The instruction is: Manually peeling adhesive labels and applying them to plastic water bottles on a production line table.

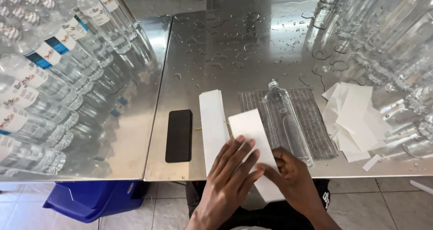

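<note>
Far to your left, rows of labelled bottles lie stacked on the steel table, well apart from your hands. Next comes a black phone, lying flat and face down or dark, just beside a stack of white label sheets with a thin rubber band peeking from under it.

Your left hand lies flat with its fingers spread across the lower part of a single white label strip, pressing it down rather than gripping it. Your right hand is curled at the strip's right edge, thumb and fingers pinching there, though I cannot tell exactly how much paper they have. That strip looks thin, light and floppy, so it would likely crease easily and lift at a breath; an edge or corner is the sensible place to take it.

Just right of it an unlabelled clear bottle lies on a grey mat. It looks smooth and probably slippery when wet. Further right sits a loose pile of white backing papers, then more clear bottles.

The table is shiny steel, dotted with water drops towards the back. Below are pale floor tiles and a blue crate.
</note>
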